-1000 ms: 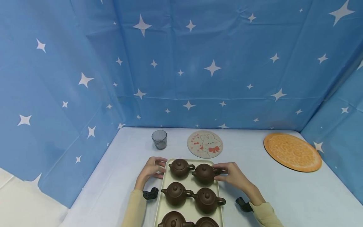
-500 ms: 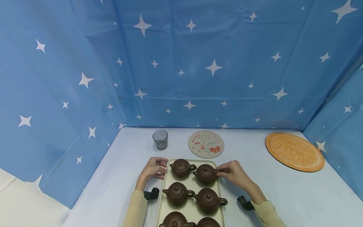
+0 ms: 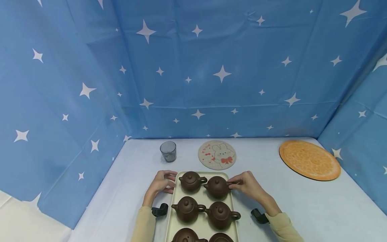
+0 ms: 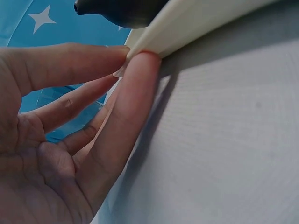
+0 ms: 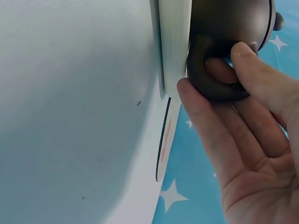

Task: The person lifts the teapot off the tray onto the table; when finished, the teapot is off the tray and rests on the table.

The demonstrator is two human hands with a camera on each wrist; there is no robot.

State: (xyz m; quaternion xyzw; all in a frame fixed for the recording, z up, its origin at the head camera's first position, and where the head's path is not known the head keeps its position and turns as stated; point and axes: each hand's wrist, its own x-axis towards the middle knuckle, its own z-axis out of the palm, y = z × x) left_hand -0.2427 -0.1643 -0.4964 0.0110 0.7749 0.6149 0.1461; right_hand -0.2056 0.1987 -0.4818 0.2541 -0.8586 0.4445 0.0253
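A cream rectangular tray [image 3: 202, 223] carries several dark brown teapots in two columns. My left hand [image 3: 161, 183] is at its far left edge; in the left wrist view thumb and finger pinch the tray rim [image 4: 177, 28], below a teapot spout [image 4: 86, 7]. At the far right corner, my right hand [image 3: 248, 185] grips the handle of a teapot [image 3: 217, 186]. The right wrist view shows the thumb on top of the looped handle [image 5: 201, 79] and the other fingers behind and beneath it. That teapot's body overlaps the tray. The nearest teapots are cut off by the frame.
A grey drinking glass [image 3: 168, 151] stands behind the tray at the left. Beyond the tray lies a round rabbit-print mat [image 3: 217, 155]; a larger orange round mat [image 3: 309, 160] lies at the back right. Blue star-patterned cloth [image 3: 193, 84] surrounds the white table.
My right hand's fingers have drawn together around the teapot handle. The left hand keeps its place at the tray edge. The head view has shifted slightly.
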